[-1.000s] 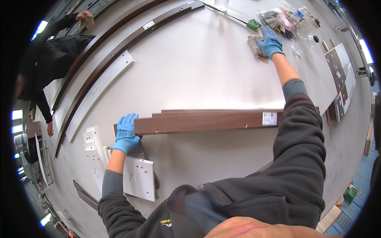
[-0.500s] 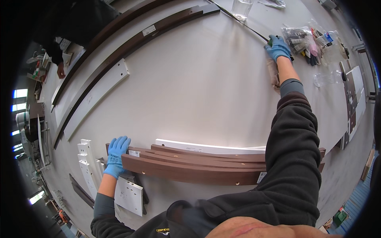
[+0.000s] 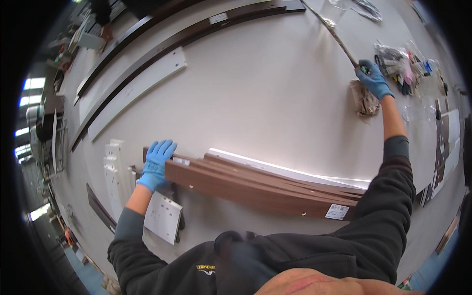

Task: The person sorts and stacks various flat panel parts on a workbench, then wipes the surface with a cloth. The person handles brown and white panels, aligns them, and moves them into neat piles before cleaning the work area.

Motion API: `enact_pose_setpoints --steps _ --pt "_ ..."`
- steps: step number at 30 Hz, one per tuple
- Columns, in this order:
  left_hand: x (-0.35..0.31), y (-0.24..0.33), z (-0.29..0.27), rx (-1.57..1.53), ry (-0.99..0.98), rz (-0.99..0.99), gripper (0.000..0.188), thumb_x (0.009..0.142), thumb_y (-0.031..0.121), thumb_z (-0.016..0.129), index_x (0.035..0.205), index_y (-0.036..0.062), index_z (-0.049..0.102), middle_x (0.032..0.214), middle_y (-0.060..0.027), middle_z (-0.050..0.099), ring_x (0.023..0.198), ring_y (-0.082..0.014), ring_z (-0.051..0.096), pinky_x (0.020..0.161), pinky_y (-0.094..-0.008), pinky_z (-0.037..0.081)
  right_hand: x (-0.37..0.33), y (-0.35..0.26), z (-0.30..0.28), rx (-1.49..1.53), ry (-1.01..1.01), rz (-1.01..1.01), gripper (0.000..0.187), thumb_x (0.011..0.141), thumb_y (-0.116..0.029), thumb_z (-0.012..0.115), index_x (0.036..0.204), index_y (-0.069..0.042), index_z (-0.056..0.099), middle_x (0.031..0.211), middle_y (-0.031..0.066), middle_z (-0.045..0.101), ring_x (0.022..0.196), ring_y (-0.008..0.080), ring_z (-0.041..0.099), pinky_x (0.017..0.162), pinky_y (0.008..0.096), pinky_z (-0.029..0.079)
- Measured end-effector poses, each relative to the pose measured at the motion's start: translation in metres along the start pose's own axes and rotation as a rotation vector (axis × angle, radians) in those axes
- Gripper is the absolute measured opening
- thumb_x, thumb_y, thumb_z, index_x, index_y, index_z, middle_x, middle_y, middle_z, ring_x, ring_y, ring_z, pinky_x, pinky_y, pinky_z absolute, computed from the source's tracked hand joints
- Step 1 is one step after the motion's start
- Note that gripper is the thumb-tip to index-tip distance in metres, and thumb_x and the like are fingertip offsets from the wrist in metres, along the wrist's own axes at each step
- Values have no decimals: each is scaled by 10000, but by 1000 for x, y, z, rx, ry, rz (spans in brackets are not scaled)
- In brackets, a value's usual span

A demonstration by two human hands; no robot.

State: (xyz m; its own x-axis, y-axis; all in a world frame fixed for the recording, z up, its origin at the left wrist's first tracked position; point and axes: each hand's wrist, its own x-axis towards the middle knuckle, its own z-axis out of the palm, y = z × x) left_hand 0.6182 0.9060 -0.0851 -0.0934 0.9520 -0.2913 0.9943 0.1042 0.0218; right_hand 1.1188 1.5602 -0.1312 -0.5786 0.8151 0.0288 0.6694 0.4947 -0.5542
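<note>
My left hand (image 3: 156,164), in a blue glove, lies over the left end of a stack of brown curved boards (image 3: 255,194), its fingers stretched out past the far edge. The thumb is hidden. Farther off at the right, my gloved right hand (image 3: 377,84) is closed on what looks like a tape measure (image 3: 365,70), dark and green. From it a thin strip (image 3: 330,32) runs up and left out of the picture, past the end of a long dark board (image 3: 187,42). A crumpled brown rag (image 3: 364,101) lies just below that hand.
Plastic bags of small parts (image 3: 393,61) lie beyond my right hand. A white board (image 3: 140,93) rests beside the dark one. White pieces (image 3: 163,216) are near my left forearm. Brown and white panels (image 3: 445,152) stand at the right edge. Another person's hand (image 3: 106,32) shows upper left.
The view has shifted. My right hand has moved slightly away from the rag, showing more of it, still holding the tape measure. My left hand stays at the boards' end.
</note>
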Motion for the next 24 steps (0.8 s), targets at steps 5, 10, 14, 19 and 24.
enact_pose_setpoints --steps 5,10,14,19,24 --pt "2 5 -9 -32 -56 -33 1053 585 277 911 1537 108 495 1553 -153 518 1468 -349 460 1277 -522 297 -31 -18 5 -112 -3 -406 339 889 -116 781 1215 -111 686 1123 178 650 1052 397 647 931 437 546" --pt "3 9 -17 -21 -71 -36 846 746 348 814 1499 78 538 1524 -184 547 1441 -373 488 1258 -536 313 -32 -15 19 -206 -11 -421 374 860 -78 772 1222 -106 680 1188 197 633 1056 425 641 934 459 547" --pt "4 10 -19 -9 -83 -55 916 701 320 852 1519 83 517 1548 -180 523 1450 -368 479 1267 -519 310 -55 -18 18 -232 -30 -303 389 861 -58 767 1237 -104 678 1217 208 630 1102 423 639 951 446 549" --pt "4 9 -16 -51 -50 -54 936 677 271 854 1527 82 510 1556 -177 517 1464 -365 462 1275 -513 297 -95 -66 16 -100 -7 -541 442 791 -18 835 1205 -69 688 1214 195 643 1157 410 650 993 431 556" --pt "2 7 -13 -47 -47 -51 930 653 201 837 1516 76 515 1558 -175 513 1465 -362 462 1276 -522 293 -122 -124 27 -182 -143 -758 434 769 -34 810 1177 -124 692 1147 180 664 1045 390 689 871 443 588"
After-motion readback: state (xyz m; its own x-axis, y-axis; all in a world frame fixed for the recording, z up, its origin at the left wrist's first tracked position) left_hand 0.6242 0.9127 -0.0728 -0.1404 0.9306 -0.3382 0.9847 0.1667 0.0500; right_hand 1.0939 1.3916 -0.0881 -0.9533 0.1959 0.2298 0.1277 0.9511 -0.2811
